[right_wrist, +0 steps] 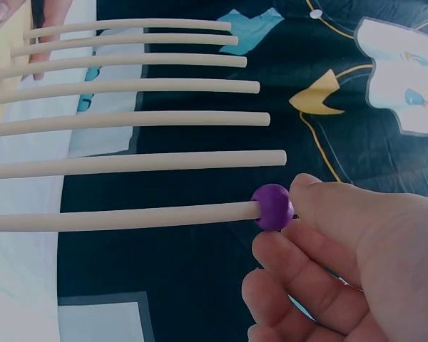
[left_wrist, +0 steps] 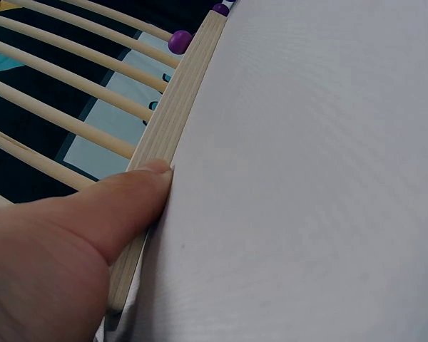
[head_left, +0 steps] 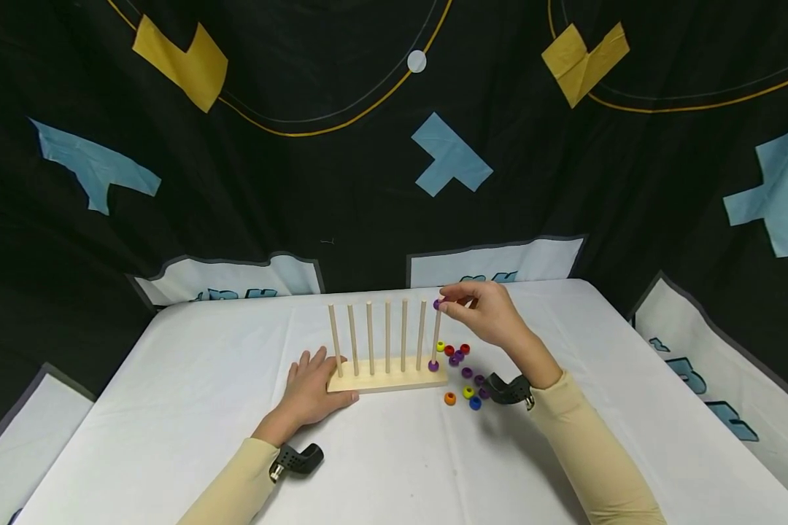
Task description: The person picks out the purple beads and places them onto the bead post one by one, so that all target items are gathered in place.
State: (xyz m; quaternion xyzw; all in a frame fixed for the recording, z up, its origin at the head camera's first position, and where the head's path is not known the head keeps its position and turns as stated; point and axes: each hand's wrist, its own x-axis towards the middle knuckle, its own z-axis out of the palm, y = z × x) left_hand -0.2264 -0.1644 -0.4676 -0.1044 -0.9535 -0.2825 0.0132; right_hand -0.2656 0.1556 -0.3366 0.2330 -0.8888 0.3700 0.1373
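A wooden peg stand [head_left: 387, 381] with several upright pegs sits on the white table. My left hand [head_left: 311, 390] holds its left end, thumb against the front edge and the index finger around the back. In the left wrist view the thumb [left_wrist: 121, 206] lies on the base's edge. My right hand [head_left: 489, 313] pinches a purple bead [right_wrist: 273, 207] between thumb and fingers at the top of the rightmost peg [right_wrist: 128, 219]. The peg's tip is inside the bead's hole. Another purple bead [head_left: 433, 366] rests at the foot of that same peg.
Loose beads lie right of the stand: an orange bead [head_left: 449, 399], a blue bead [head_left: 476, 403], red, yellow and several purple ones, some beneath the right wrist. A black patterned curtain [head_left: 341, 204] hangs behind the white table [head_left: 190, 379].
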